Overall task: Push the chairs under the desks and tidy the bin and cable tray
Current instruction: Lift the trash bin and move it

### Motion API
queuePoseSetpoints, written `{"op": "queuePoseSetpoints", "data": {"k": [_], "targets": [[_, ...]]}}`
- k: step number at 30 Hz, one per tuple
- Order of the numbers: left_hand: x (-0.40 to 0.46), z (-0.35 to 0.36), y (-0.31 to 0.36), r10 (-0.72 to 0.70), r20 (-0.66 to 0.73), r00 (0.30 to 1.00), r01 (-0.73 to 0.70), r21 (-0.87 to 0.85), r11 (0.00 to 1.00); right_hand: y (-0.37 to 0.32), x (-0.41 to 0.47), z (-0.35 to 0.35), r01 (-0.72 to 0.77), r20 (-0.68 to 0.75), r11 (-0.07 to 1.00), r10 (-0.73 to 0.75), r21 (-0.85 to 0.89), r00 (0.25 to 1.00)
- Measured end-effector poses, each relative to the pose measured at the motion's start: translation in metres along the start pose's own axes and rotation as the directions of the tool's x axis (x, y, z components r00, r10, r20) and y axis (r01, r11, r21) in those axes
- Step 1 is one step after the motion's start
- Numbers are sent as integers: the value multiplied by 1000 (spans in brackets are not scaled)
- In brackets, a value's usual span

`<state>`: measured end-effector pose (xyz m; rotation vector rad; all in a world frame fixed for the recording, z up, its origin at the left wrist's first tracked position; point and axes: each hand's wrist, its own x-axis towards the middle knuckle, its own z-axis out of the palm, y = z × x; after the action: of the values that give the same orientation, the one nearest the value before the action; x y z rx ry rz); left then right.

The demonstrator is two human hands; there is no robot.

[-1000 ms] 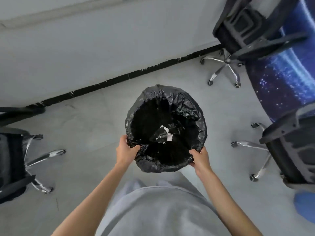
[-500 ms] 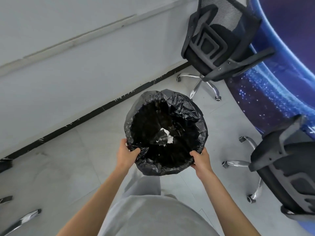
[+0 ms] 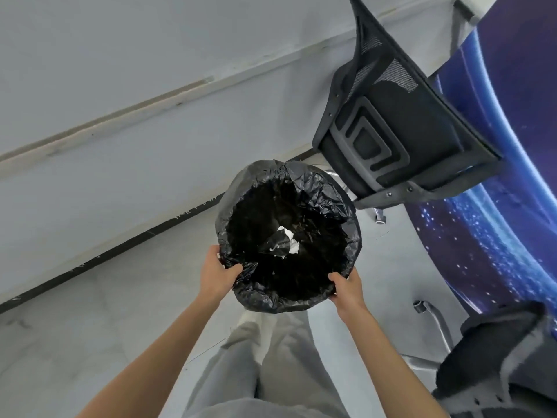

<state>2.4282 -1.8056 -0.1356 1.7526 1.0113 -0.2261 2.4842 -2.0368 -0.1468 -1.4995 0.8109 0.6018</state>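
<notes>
A round bin [image 3: 319, 188] lined with a crinkled black bag hangs above the floor in front of me. White crumpled paper [image 3: 287, 244] lies at its bottom. My left hand [image 3: 218, 273] grips the bin's near left rim, thumb curled over the bag. My right hand [image 3: 346, 286] grips the near right rim the same way. A black mesh office chair [image 3: 401, 137] stands just beyond the bin at the upper right, its back toward me. A second black chair [image 3: 497, 363] sits at the lower right.
A grey wall [image 3: 120, 86] with a black skirting strip [image 3: 120, 251] runs diagonally on the left. A curved blue starry panel [image 3: 497, 236] stands at the right behind the chairs. Grey tiled floor [image 3: 90, 327] lies below; my grey trouser legs [image 3: 271, 357] are under the bin.
I have walked forward and turned right with the bin held in both hands. The mesh chair and blue panel have come closer; the chair at the left has left the view.
</notes>
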Motion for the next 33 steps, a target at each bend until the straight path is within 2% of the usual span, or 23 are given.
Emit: {"op": "queuePoseSetpoints", "data": {"k": [3,10,15,19,23,26,28,30,33], "targets": [[47,26,10,-38,8,999,39,-54,998,-22,51,11,-26,18,999,26,23,999],[178,110,3,-185,35,982,188,-141,972,-53,209,34,-67,27,994,69,-83,997],[250,148,-23,-213,81,974,221,-111,969,-33,296,46,-131,51,988,135,-80,990],[305,170,-49,-184,122,975,188,-28,982,0,358,62,-189,25,982,189,-25,982],[352,191,-60,-189,147,971,213,-174,961,25,414,89,-254,14,965,254,70,967],[393,203,-71,-121,167,978,137,-89,987,39,457,117,-266,-10,951,271,158,963],[422,211,-80,-89,197,976,84,35,996,45,483,135,-257,-48,942,273,215,961],[444,220,-84,-129,176,976,88,224,971,49,504,151,-249,-71,934,275,257,959],[471,237,-88,-153,150,977,88,371,924,56,528,167,-244,-84,929,277,278,957]]}}
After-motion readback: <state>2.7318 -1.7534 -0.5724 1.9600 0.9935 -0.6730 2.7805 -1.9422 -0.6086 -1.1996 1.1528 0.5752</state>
